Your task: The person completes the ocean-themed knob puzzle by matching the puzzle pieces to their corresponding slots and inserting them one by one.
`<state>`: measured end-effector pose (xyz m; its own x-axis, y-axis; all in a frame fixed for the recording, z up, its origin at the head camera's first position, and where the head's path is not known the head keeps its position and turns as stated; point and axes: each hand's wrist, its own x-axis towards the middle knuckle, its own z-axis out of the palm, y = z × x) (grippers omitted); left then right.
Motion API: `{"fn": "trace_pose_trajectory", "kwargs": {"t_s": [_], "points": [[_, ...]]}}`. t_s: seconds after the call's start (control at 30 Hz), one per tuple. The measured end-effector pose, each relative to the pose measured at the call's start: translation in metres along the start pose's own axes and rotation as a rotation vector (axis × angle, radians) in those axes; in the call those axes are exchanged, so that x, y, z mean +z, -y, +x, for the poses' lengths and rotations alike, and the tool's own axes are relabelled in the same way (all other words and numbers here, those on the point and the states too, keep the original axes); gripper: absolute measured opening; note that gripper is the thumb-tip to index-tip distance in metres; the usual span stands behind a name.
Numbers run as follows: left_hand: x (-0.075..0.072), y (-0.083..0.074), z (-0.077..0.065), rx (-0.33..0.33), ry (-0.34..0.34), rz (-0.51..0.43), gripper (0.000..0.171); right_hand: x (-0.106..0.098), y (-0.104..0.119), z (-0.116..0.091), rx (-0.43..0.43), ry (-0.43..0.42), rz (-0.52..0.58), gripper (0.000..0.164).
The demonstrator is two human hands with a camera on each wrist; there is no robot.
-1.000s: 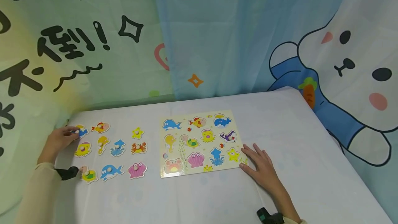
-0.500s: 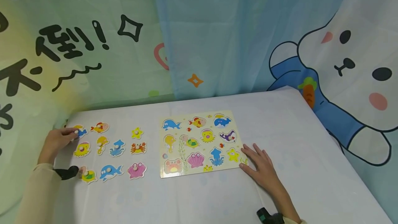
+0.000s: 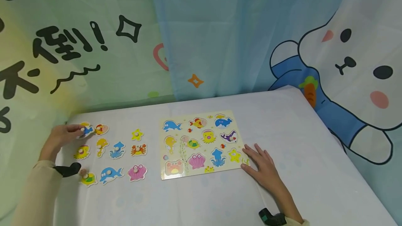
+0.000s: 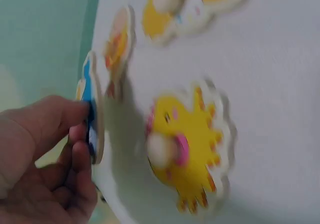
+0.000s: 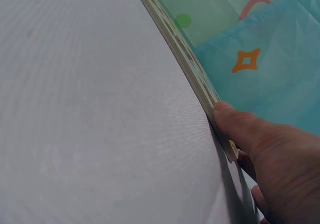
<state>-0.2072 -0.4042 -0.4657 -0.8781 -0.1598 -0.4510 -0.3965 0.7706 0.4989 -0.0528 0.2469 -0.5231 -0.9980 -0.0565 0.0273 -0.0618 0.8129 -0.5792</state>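
My left hand (image 3: 62,136) pinches a blue whale puzzle piece (image 4: 88,86) with a yellow top, thumb and finger at its knob side. In the left wrist view the piece stands on edge, tilted up over the white cloth. A red-and-yellow fish piece (image 3: 102,129) lies just right of it, and a yellow octopus piece (image 4: 197,149) lies nearer me. My right hand (image 3: 262,166) rests at the lower right corner of the pale yellow puzzle board (image 3: 185,132), fingers spread. In the right wrist view its thumb (image 5: 235,121) touches the board's edge.
More knobbed pieces lie on the left: a seahorse (image 3: 101,146), a squid (image 3: 117,150), a starfish (image 3: 137,134), a crab (image 3: 139,150), a turtle (image 3: 89,179), a blue dolphin (image 3: 110,174) and a pink shell (image 3: 137,172). A printed curtain (image 3: 204,37) hangs behind the table.
My left hand has shifted slightly right with the whale piece, which now overlaps the fish piece in the head view. The view has moved a little; my right hand stays at the board.
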Motion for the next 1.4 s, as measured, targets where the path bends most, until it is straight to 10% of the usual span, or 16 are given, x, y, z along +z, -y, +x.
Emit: {"fn": "trace_pose_trajectory", "kwargs": {"t_s": [0.3, 0.63, 0.9, 1.4], "points": [[0.019, -0.002, 0.040, 0.210, -0.042, 0.034, 0.060, -0.001, 0.002, 0.001, 0.019, 0.005, -0.006, 0.058], [0.040, -0.097, -0.023, 0.309, 0.058, 0.014, 0.046, 0.000, 0.001, 0.001, 0.021, 0.009, -0.003, 0.058], [0.081, -0.139, -0.035, 0.483, 0.132, 0.033, 0.029, 0.000, 0.000, 0.001, 0.012, -0.003, 0.000, 0.058], [0.144, -0.194, -0.044, 0.585, 0.158, 0.078, 0.020, 0.001, -0.001, 0.000, 0.010, 0.006, 0.002, 0.058]]}}
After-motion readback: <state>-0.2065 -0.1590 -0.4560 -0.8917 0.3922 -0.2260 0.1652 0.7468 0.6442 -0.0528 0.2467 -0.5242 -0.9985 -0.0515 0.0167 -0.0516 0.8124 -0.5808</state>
